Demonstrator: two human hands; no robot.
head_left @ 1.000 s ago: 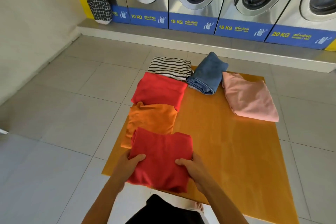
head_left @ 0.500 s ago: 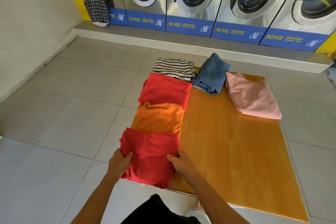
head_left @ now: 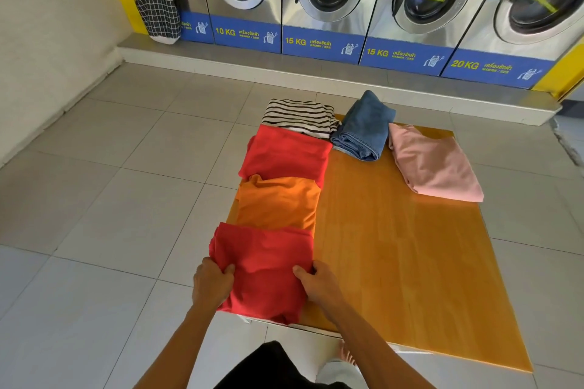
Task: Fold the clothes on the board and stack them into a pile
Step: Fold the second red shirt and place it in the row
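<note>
My left hand (head_left: 212, 286) and right hand (head_left: 317, 286) clamp their fingers on the folded red shirt (head_left: 264, 268) at the near corner of the board (head_left: 410, 262). I should lift both sides evenly, so the fold does not open.

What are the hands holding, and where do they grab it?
Both hold the near red cloth: left hand has a grip on its left edge, right hand on its right edge.
</note>
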